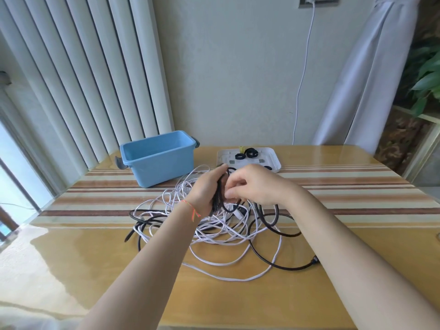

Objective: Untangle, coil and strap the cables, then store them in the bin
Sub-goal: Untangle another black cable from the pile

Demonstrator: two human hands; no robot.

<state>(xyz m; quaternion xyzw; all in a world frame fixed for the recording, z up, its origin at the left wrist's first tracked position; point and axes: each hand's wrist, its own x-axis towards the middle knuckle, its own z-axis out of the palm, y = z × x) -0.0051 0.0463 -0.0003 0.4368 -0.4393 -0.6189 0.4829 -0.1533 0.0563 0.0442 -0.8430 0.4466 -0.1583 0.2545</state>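
Domestic room, likely a living or dining corner of a home. Evidence: wooden table [100,253] with glossy clear cover and striped runner [333,184]; white vertical blinds [78,75] at a window; pale curtain [371,75]; wall socket [319,1] with white charger lead; leafy houseplant [426,79] on a ledge.

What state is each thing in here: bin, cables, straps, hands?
blue bin: upright, open, nothing visible inside.
black cable: partly gathered, gripped by left hand.
white cables: tangled, loose on table.
straps: unused, on white tray.
right hand: fingers curled at the black cable.
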